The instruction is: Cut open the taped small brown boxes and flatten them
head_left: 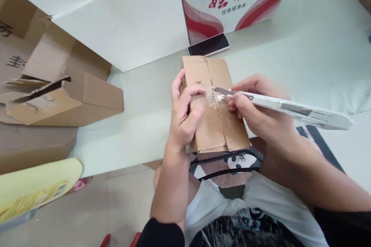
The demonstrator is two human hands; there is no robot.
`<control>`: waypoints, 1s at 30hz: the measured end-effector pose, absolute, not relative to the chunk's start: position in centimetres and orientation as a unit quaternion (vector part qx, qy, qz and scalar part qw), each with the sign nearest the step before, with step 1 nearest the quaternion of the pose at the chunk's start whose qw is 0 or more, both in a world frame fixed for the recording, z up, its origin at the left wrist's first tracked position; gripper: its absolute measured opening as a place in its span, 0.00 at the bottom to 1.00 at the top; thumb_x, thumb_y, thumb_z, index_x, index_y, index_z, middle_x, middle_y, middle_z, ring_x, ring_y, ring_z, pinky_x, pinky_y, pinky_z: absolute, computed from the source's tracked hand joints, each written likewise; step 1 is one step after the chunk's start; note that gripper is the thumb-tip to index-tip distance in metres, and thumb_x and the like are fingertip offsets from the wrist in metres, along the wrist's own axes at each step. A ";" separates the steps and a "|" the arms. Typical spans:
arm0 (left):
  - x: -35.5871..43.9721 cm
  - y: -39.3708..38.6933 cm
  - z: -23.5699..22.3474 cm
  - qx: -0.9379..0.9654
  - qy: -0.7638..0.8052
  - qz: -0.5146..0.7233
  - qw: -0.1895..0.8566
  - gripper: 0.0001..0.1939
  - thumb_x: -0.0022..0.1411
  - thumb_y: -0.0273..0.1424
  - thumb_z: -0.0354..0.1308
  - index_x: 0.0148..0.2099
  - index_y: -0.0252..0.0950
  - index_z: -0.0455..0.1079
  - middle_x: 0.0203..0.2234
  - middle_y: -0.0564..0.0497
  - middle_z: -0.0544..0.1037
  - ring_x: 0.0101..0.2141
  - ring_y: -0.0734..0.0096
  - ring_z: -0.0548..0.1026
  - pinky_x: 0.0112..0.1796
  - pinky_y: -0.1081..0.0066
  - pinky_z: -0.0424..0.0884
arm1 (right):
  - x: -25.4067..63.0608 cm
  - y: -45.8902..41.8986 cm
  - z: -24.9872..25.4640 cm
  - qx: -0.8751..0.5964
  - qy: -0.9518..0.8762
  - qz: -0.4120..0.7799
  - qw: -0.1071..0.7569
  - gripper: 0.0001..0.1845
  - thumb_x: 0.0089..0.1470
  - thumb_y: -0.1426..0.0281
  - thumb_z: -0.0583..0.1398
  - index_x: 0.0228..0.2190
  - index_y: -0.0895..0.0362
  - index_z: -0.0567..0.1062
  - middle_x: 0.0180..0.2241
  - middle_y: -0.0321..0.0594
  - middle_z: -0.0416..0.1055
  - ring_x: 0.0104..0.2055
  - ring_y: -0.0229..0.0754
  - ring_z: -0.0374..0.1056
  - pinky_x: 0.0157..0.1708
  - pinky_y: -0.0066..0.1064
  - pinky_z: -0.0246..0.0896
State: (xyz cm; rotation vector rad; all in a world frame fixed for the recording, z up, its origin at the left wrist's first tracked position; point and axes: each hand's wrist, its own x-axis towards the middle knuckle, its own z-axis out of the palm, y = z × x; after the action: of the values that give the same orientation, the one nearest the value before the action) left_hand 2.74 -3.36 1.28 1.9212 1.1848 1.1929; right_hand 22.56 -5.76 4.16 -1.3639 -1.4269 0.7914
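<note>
A small brown cardboard box (234, 127) lies at the table's front edge, its top flaps meeting along a lengthwise seam. Clear tape (209, 98) crosses the middle of that seam and looks wrinkled. My left hand (187, 112) grips the box's left side, with fingers and thumb resting on the top. Held like a pen in my right hand (261, 112) is a white utility knife (301, 110). Its blade is out, and the tip is at the tape by the seam; whether it cuts in cannot be made out.
Behind the box lies a phone (209, 45), in front of a white and red carton (237, 4). A plain white box (124, 23) stands to its left. An opened cardboard box (98, 98) sits at the left, near a yellow object (40, 185) at the lower left.
</note>
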 end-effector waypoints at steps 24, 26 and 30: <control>3.1 -3.7 1.2 0.725 0.468 0.443 0.242 0.18 0.74 0.46 0.47 0.49 0.43 0.73 0.70 0.44 0.58 0.74 0.46 0.54 0.69 0.42 0.62 | 21.6 -6.4 4.0 -0.558 -0.591 0.293 0.504 0.06 0.56 0.71 0.62 0.27 0.50 0.73 0.19 0.31 0.68 0.19 0.37 0.60 0.22 0.35 0.55; 3.2 -3.8 1.1 0.725 0.468 0.444 0.243 0.19 0.75 0.47 0.46 0.50 0.43 0.73 0.70 0.44 0.58 0.75 0.46 0.53 0.69 0.43 0.61 | 21.6 -6.2 4.2 -0.557 -0.609 0.285 0.488 0.05 0.55 0.71 0.61 0.27 0.51 0.72 0.19 0.31 0.68 0.20 0.36 0.60 0.22 0.33 0.54; 3.3 -3.8 1.1 0.721 0.459 0.455 0.249 0.20 0.75 0.48 0.46 0.50 0.43 0.73 0.70 0.43 0.58 0.74 0.47 0.55 0.69 0.43 0.61 | 21.6 -6.0 4.4 -0.555 -0.629 0.291 0.461 0.04 0.53 0.72 0.61 0.28 0.51 0.71 0.19 0.30 0.68 0.20 0.36 0.60 0.22 0.32 0.53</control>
State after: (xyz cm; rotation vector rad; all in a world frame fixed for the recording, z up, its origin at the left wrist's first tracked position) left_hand 3.33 -3.81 1.12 1.9647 1.2520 1.2398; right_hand 21.58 -6.05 4.42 -1.3649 -1.5463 0.7154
